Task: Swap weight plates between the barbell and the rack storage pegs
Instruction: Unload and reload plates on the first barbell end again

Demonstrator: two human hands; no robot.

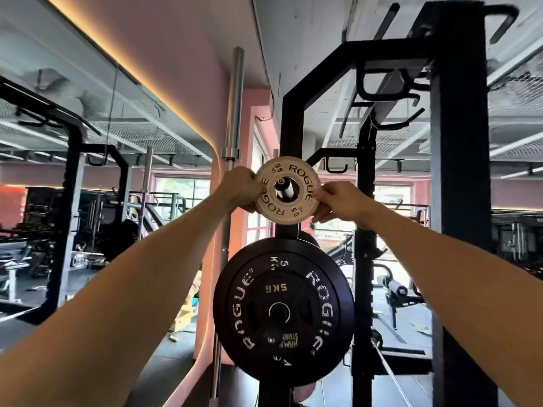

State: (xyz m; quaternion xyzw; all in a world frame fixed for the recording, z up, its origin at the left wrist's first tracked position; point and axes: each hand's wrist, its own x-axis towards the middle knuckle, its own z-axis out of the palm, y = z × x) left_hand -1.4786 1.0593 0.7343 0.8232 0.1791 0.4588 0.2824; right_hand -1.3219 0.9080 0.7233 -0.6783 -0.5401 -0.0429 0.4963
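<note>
black 5 kg plate [283,312] below hands | left hand [242,186], right hand [338,201] pinch white plate [287,189] rims on peg [283,188] | risk: tilt jams bore (thin grip may slip)

The small white plate [287,190] looks smooth and a bit worn. Just under it, the big black plate [283,306] looks matt, like rubber. The peg [284,187] through the small white plate is shiny metal.
</note>
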